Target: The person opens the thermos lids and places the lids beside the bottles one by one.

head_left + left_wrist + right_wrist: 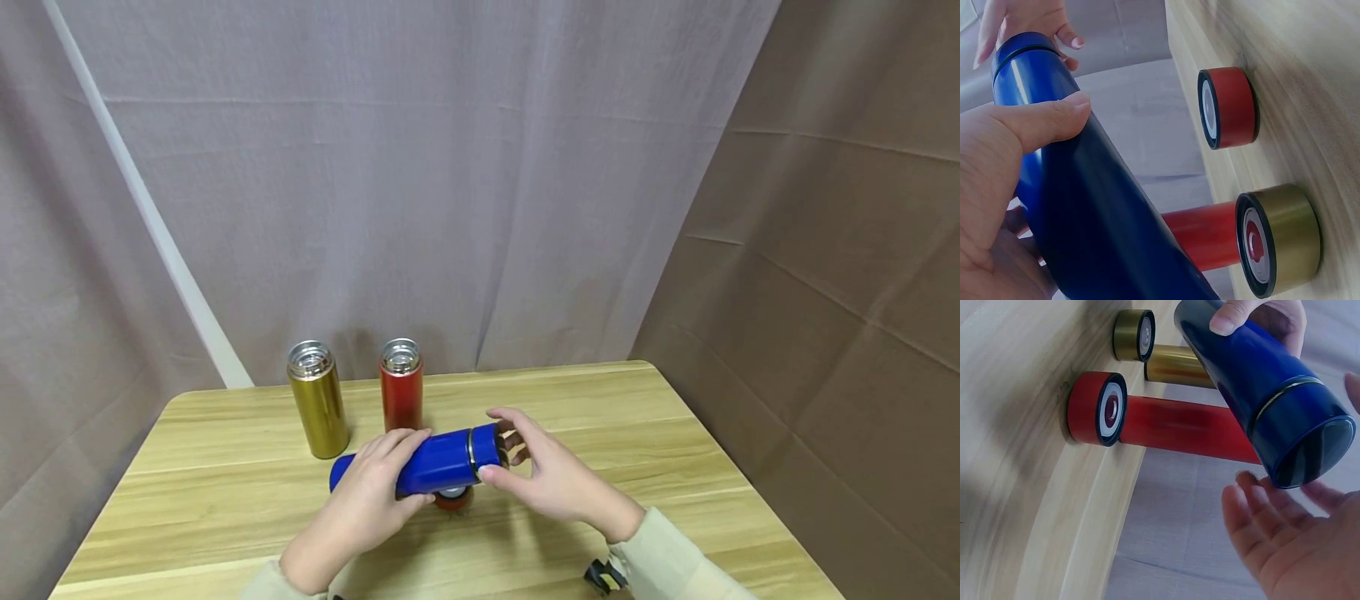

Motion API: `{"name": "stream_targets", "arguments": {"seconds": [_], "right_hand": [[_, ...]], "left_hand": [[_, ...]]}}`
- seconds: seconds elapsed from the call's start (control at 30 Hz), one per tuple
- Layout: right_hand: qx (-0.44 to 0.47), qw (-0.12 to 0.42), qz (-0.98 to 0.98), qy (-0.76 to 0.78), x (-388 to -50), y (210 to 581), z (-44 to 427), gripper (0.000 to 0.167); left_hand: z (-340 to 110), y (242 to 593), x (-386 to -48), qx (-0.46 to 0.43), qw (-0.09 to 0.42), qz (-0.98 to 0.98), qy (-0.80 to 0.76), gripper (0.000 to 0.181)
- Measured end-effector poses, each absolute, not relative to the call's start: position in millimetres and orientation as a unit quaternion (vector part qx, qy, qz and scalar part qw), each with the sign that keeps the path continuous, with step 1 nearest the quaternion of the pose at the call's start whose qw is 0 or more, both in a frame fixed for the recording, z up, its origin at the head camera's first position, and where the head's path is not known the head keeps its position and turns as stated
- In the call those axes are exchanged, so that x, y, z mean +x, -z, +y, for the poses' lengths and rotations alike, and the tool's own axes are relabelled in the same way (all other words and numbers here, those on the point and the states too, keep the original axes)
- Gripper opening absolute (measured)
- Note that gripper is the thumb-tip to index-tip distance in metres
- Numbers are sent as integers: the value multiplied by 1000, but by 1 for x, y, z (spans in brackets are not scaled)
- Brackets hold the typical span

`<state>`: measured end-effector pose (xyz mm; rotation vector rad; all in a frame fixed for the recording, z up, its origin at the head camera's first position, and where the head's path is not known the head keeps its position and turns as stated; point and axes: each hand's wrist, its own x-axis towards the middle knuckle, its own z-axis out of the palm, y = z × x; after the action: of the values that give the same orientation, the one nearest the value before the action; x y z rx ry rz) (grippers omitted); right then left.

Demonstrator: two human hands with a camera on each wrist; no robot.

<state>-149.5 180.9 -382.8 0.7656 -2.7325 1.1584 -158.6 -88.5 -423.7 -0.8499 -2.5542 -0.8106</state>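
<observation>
A blue thermos bottle [438, 462] lies nearly level above the table, tilted slightly up toward its lid on the right. My left hand [372, 485] grips its body, thumb on the near side. The blue lid [1304, 440], with a shiny dark top, sits on the bottle above a thin metal ring. Around this lid end, my right hand [555, 477] is spread with fingers loosely bent. In the right wrist view those fingers are just below the lid; whether any touches it I cannot tell.
Behind stand a gold bottle [321, 412] and a red bottle [402, 396], both lidless. A red lid [1235, 107] and a gold lid [1294, 234] rest on the wooden table [675, 467]. Curtains [420, 208] hang behind it.
</observation>
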Motion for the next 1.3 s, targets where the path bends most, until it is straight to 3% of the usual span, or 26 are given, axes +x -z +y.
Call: {"name": "stream_targets", "arguments": {"seconds": [0.3, 0.53, 0.93, 1.3], "right_hand": [[178, 4, -914, -363, -152, 379, 181, 52], [243, 21, -893, -379, -152, 383, 182, 52], [258, 9, -905, -340, -149, 384, 182, 76], [277, 7, -918, -284, -149, 390, 181, 67]], "left_hand": [[-88, 424, -159, -303, 169, -896, 276, 77], [-89, 425, -158, -306, 180, -892, 282, 78], [-91, 429, -157, -316, 186, -895, 255, 76], [-92, 430, -157, -338, 199, -893, 220, 76]]}}
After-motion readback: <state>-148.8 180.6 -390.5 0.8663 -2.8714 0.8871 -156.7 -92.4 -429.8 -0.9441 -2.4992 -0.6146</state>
